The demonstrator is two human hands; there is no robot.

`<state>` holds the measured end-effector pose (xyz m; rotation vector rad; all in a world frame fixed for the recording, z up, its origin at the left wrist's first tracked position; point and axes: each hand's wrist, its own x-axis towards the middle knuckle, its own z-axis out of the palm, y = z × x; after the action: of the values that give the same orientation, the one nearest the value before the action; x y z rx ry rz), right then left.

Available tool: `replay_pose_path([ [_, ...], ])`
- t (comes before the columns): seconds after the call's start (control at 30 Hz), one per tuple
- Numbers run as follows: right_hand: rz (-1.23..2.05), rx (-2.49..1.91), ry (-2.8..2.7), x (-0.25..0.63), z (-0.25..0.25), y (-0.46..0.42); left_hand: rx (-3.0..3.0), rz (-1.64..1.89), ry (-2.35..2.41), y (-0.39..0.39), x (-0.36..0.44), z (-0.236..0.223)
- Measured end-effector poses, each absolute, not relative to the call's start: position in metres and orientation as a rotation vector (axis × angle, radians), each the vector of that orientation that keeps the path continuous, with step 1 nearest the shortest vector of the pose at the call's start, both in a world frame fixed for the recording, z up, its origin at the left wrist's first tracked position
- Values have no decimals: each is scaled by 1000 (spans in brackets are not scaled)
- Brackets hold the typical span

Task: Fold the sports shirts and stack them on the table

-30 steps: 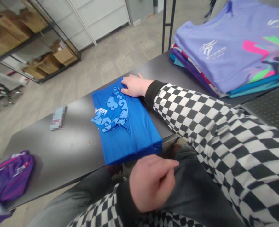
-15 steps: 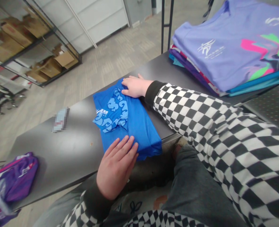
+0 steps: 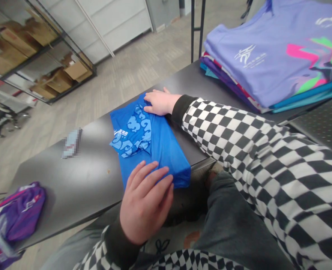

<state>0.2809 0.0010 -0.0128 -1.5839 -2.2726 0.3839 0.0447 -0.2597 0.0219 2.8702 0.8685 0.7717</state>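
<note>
A blue shirt (image 3: 166, 140) lies partly folded on the dark table, its sleeve with light-blue cloud shapes turned inward over the body. My right hand (image 3: 160, 102) rests on its far edge, fingers stretched out and the thumb apart. Over the near end of the cloth is my left hand (image 3: 147, 202), palm down, with its fingers spread and slightly bent. Whether the left fingertips touch the fabric I cannot tell. The shirt's near end hangs a little over the table's front edge.
The dark table (image 3: 95, 176) runs from lower left to upper right. A stack of folded shirts, lavender shirt (image 3: 267, 71) on top, stands at the right. A crumpled purple garment (image 3: 22, 213) lies at the left end, and a small blurred grey item (image 3: 72, 143) lies nearer the middle.
My left hand has shifted slightly right and toward me, its fingers more spread and bent. My right hand stays in place on the blue shirt.
</note>
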Motion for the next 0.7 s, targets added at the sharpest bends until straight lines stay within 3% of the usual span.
replay_pose_path([
  [0.23, 373, -1591, -2280, 280, -8, -4, 2980, 178, 1104, -261, 113, -4],
  [0.37, 381, -1576, -2279, 281, -9, -4, 2940, 171, 983, -268, 117, 3],
  [0.47, 368, -1554, -2282, 284, -13, 0, 2885, 293, 908, -258, 90, 22],
  [0.57, 347, -1522, -2281, 287, -19, 7, 2828, 436, 1120, -234, 39, 27],
  [0.7, 331, -1508, -2283, 290, -25, 11, 2753, 175, 1344, -205, -25, 8],
])
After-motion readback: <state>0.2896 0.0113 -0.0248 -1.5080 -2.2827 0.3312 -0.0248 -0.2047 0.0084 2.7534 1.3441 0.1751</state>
